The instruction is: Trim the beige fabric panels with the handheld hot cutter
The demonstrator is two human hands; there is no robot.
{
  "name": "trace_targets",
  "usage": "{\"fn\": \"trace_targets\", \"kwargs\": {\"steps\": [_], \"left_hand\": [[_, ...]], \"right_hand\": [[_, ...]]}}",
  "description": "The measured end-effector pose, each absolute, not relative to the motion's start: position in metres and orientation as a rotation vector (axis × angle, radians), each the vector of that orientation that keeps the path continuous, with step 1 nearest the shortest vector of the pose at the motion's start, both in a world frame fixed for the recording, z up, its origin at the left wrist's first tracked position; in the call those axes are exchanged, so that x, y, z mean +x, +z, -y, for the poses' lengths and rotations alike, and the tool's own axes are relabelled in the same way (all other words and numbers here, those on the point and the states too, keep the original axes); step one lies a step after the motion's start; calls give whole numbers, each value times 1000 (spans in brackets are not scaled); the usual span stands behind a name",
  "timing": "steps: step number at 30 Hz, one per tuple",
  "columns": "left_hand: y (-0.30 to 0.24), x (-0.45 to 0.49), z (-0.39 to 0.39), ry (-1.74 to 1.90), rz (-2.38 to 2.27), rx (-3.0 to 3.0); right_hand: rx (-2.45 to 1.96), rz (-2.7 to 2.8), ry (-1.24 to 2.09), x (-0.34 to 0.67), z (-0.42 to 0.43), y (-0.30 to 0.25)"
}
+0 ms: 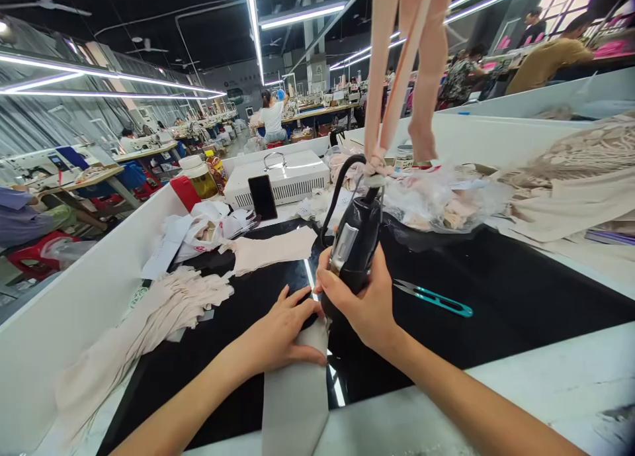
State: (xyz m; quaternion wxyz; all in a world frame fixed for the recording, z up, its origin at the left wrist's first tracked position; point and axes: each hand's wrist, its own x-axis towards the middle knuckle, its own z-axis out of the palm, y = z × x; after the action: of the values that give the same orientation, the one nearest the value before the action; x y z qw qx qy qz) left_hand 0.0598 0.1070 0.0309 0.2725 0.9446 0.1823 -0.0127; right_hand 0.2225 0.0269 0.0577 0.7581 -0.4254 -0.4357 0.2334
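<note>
Two bare hands worked close together over a glossy black panel (520,297) on a white workbench. Beneath the left hand (278,330) lay a pale beige fabric strip (295,403), running from beside the fingertips down over the panel's near edge. That hand gripped nothing: its fingers were spread and the palm faced down, with the thumb resting along the cloth, seemingly to keep the strip flat and steady.

The right hand (370,304) was wrapped firmly around a black corded electric hand tool (354,244), held roughly upright, probably so its lower end could meet the strip's right edge near the left fingertips. The fingers hid that end, so I could not tell whether it touched the cloth. Pale pink cloth bands (384,79) hung from above and were knotted at the tool's top, presumably to bear some of its weight.

Teal thread snips (441,300) lay just right of the tool, likely for easy reach. A loose fabric piece (272,251) was spread beyond the left hand, and a heap of similar cut pieces (173,310) lay to its left, apparently set aside to free the middle. Farther back, a smartphone (262,198) leaned against a white vented metal case (297,175).
</note>
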Motion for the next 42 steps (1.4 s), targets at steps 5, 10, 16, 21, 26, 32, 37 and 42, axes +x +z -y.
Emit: {"fn": "trace_targets", "kwargs": {"steps": [5, 10, 16, 21, 26, 32, 37, 42], "left_hand": [[28, 56, -106, -36, -514, 2564], [23, 47, -105, -18, -530, 2597], [31, 46, -101, -57, -549, 2625], [42, 52, -97, -116, -549, 2662], [51, 58, -94, -160, -554, 2661], [49, 59, -94, -159, -549, 2679], [51, 60, -94, -173, -556, 2674], [56, 63, -92, -171, -566, 2663]], "right_hand": [[-950, 947, 505, 223, -27, 56], [-942, 953, 502, 222, -26, 57], [-938, 951, 517, 218, -26, 56], [-956, 957, 496, 220, -29, 56], [-960, 919, 457, 224, -34, 58], [-958, 933, 457, 223, -35, 57], [-955, 965, 465, 221, -33, 55], [-954, 977, 465, 222, -33, 57]]}}
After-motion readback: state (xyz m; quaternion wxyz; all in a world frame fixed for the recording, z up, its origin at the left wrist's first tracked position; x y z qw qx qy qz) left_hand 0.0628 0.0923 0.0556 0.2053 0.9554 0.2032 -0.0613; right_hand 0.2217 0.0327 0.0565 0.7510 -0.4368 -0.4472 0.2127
